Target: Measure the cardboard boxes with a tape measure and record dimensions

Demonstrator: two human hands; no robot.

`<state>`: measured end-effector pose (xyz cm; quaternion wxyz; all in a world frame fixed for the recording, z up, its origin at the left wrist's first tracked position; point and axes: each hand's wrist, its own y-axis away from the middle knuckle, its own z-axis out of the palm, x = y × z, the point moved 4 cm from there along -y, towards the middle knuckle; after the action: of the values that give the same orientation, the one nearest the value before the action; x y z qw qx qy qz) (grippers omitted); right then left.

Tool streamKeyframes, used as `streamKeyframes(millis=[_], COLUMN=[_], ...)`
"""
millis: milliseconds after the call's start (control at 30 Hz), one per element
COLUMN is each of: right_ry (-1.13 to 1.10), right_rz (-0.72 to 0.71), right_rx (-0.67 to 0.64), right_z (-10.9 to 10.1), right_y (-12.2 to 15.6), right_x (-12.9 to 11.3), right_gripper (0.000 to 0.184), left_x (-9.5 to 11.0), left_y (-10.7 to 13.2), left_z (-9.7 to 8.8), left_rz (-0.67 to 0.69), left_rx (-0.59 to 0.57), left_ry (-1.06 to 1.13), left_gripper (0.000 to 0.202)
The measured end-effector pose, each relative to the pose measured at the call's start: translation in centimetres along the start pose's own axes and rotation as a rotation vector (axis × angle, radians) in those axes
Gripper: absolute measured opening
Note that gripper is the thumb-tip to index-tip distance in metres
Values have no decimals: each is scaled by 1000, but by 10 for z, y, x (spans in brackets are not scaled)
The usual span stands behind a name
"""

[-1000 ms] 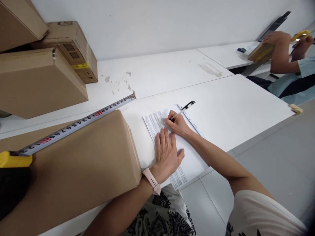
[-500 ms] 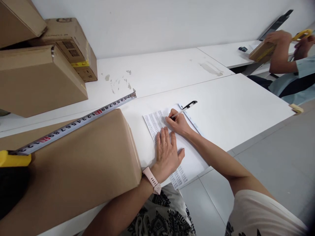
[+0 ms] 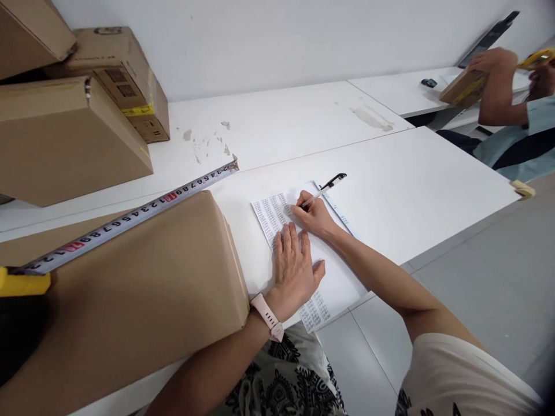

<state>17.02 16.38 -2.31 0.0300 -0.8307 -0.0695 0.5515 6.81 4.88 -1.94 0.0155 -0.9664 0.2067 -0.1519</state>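
Note:
My right hand (image 3: 317, 216) is closed around a pen (image 3: 333, 184) with a black cap end and a clear barrel. Its tip is hidden behind my fingers, low over a sheet of paper (image 3: 342, 268) with columns of small handwriting. Flat on the same sheet rests my left hand (image 3: 295, 268), fingers stretched out, a pink watch band on its wrist. To the left lies a large cardboard box (image 3: 173, 277), close against my left wrist. Across its top runs the extended blade of a tape measure (image 3: 117, 225), with the yellow and black case at the left edge.
More cardboard boxes (image 3: 65, 136) are stacked at the back left on the white table (image 3: 425, 185). At the far right, another person's hands hold a small box (image 3: 463, 86) and a yellow tape measure (image 3: 537, 58). A beige block (image 3: 524, 189) sits at the table's right corner.
My view has shifted very slightly, and the boxes and tape appear a little further left. Both my hands stay nearly in place. The other person's arms have moved a little.

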Motion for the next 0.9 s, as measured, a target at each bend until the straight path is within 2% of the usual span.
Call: streamKeyframes(millis=[900], right_ry=[2], right_rz=[0], right_rx=[13], right_z=[-2], right_y=[-2], right_x=[2], right_gripper=[18], left_x=[1], left_y=[0], left_z=[-1], left_rz=[6], left_rx=[-8], left_ry=[-44], left_gripper=[73])
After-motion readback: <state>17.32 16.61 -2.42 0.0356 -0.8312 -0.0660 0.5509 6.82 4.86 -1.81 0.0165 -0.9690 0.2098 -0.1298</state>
